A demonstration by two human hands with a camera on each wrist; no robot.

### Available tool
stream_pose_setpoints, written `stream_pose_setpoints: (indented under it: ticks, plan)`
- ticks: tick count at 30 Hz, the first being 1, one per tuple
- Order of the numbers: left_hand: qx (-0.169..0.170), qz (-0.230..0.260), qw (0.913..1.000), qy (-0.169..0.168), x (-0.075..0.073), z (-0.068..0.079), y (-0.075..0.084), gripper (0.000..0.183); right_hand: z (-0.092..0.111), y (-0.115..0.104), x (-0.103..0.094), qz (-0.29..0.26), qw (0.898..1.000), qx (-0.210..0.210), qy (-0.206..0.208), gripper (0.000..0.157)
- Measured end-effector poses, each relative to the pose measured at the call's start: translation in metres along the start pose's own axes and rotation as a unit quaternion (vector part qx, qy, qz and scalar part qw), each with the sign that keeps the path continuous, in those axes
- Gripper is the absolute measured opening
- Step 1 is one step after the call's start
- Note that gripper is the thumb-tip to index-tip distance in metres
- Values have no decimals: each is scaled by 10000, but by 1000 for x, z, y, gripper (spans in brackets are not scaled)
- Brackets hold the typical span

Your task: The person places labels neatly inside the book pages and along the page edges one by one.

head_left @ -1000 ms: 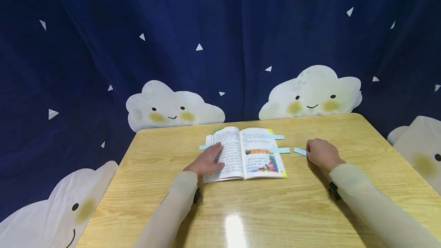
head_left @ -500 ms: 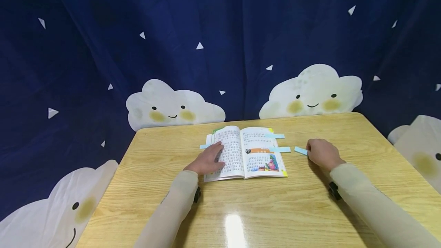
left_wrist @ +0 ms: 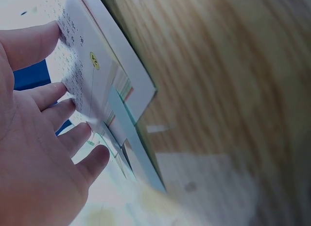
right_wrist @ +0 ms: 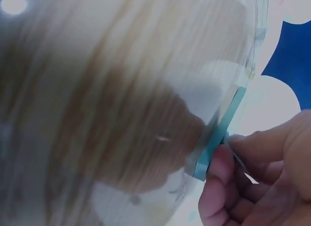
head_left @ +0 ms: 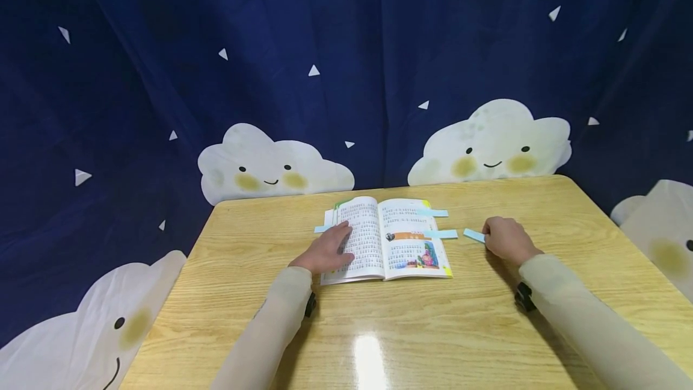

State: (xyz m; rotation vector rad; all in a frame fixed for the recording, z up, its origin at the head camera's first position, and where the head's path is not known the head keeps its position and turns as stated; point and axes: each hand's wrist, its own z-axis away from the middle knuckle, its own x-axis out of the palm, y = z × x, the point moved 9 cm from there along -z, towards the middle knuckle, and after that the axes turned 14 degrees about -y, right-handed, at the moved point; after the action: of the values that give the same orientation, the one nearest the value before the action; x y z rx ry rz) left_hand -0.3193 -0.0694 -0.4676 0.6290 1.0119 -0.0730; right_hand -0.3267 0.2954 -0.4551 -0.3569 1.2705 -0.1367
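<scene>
An open book (head_left: 364, 239) lies on the table, its pages printed with text and one coloured picture. My left hand (head_left: 323, 253) rests on the left page with its fingers spread; the left wrist view shows the fingers (left_wrist: 99, 160) nearly straight over the page edges. To the right of the book is a light-blue pad of sticky notes (head_left: 474, 235), which lies on the table as a thick strip. My right hand (head_left: 508, 239) is at the pad's right end. In the right wrist view, thumb and forefinger pinch a thin sticky note (right_wrist: 238, 160) beside the pad.
Light-blue sticky strips stick out from the right page (head_left: 445, 234), and another strip (head_left: 323, 229) from the left side. The wooden table (head_left: 433, 336) ends at the back against a dark blue curtain (head_left: 303, 29) with white clouds.
The head view has shifted very slightly upward. Both hands, the book and the pad keep their places relative to one another.
</scene>
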Motion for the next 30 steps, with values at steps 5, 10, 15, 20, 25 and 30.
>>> stream_pose_setpoints:
  ticks: [5,10,15,20,25,30]
  plan:
    - [6,19,10000,-22,0,0,1,71,-3,2,4,-90,9992,323,-199,23]
    - [-14,-25,10000,-24,1,-2,1,71,-6,1,5,-245,9986,365,-307,24]
    - [-33,-44,10000,-34,1,-3,1,71,-9,-4,2,-662,9974,-41,-286,17]
    - [-38,-45,10000,-28,2,-4,-1,71,-12,-6,1,-953,9946,-94,-408,17]
    - [-1,43,10000,-27,2,-4,-2,70,-16,-3,3,-1027,9936,-11,-464,28]
    - [5,56,10000,-21,3,-6,-3,70,-17,-1,5,-1022,9935,38,-509,37]
